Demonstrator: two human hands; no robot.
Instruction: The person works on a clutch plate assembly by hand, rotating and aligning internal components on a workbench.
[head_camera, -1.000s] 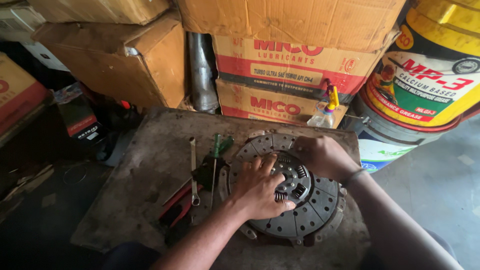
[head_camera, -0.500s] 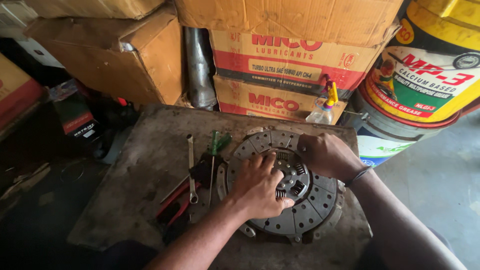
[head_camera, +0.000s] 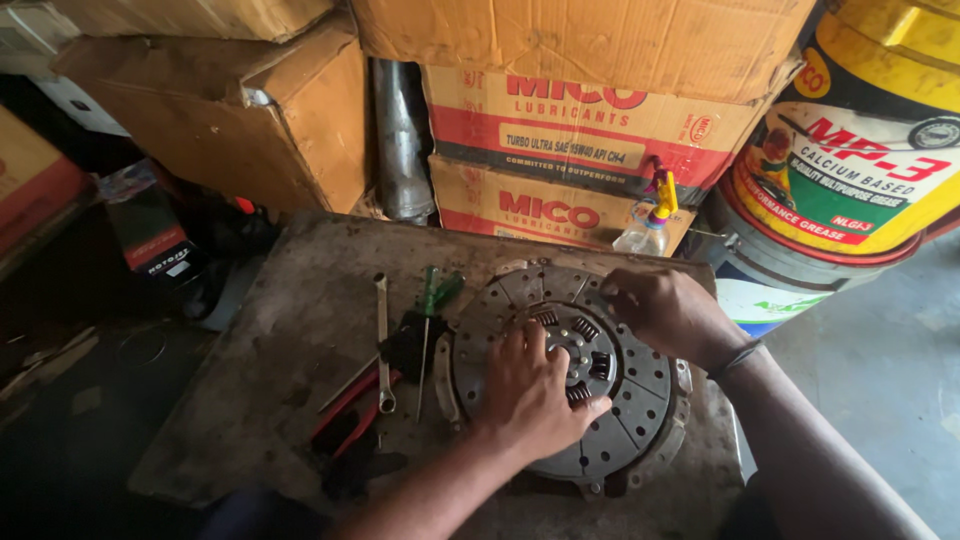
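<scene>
Round clutch disc (head_camera: 640, 400) lying flat on worn bench top (head_camera: 270, 340), right of centre. Left hand (head_camera: 530, 395) pressing down at disc's 7 o'clock, fingers spread, tips reaching hub springs. Right hand (head_camera: 670, 315) gripping rim at 1 o'clock, fingers curled over edge. Wrench (head_camera: 381, 340) and screwdriver (head_camera: 428, 320) lying at disc's 9 o'clock, long axes running 12-to-6; left hand sitting nearer.

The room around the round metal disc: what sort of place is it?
Probably a vehicle repair workshop. Both hands, left and right, rest on a clutch disc on a grimy bench, beside a spanner, with lubricant cartons and a grease drum behind.
</scene>
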